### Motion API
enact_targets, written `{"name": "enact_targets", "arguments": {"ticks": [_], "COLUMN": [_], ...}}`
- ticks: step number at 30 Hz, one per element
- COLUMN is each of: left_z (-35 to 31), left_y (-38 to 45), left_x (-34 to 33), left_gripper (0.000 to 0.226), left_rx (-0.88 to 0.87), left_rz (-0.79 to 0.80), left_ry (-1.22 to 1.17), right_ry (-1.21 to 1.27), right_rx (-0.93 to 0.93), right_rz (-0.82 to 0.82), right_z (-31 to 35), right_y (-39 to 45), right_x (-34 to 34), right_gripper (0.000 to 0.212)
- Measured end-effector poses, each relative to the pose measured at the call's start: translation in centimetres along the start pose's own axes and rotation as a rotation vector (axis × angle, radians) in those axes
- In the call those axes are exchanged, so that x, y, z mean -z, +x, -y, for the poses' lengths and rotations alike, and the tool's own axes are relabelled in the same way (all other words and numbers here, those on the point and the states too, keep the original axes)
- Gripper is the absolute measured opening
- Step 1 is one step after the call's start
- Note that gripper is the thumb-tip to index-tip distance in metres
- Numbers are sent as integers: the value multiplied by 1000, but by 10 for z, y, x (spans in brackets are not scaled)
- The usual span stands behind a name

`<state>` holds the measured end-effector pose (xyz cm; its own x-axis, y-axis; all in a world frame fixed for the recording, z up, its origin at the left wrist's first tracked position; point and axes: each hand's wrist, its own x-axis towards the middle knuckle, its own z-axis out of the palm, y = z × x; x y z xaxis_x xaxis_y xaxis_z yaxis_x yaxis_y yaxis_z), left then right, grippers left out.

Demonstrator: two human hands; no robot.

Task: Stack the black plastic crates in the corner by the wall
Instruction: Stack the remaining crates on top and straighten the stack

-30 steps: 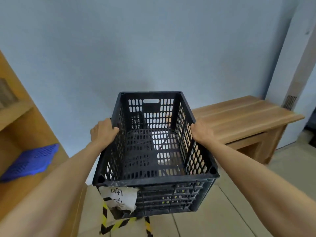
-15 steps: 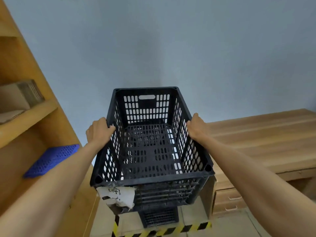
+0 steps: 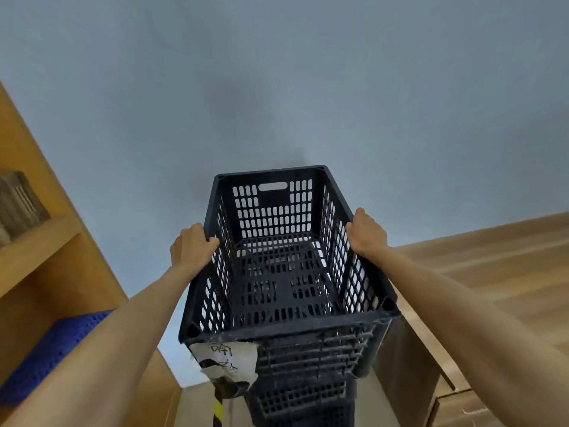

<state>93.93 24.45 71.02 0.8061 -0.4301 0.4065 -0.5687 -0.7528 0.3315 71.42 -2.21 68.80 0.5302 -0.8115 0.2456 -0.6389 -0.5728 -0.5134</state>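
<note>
I hold an empty black perforated plastic crate in front of me, close to the pale blue wall. My left hand grips its left rim and my right hand grips its right rim. A torn white paper label with handwriting hangs on the near side. Directly under it stands a stack of black crates, mostly hidden by the held crate; whether the held crate touches the stack I cannot tell.
A wooden shelving unit rises on the left, holding a blue perforated tray and a cardboard box. A wooden desk with drawers stands on the right. Yellow-black tape marks the floor.
The crate has moved forward toward the wall and now sits over the stack of crates below. Both hands keep the same grip on the rims.
</note>
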Motion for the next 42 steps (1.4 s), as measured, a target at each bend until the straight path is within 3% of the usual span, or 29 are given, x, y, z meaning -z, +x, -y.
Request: {"name": "enact_targets", "arguments": {"ticks": [12,32,42], "left_z": [46,37,23], "left_y": [63,123,94], "left_x": [-75,-106,-100], "left_gripper": [20,21,24], "left_rx": [96,139,135], "left_rz": [143,116,185], "left_ry": [-83,-56,91], "right_ry": [-127,-101,-117], "right_rx": [-17,13,57], "right_rz": [116,148,170], "right_z": [20,23,9], "right_y": [67,142,141], "right_x": [-69,-101,-94], "right_gripper": [17,23,28]}}
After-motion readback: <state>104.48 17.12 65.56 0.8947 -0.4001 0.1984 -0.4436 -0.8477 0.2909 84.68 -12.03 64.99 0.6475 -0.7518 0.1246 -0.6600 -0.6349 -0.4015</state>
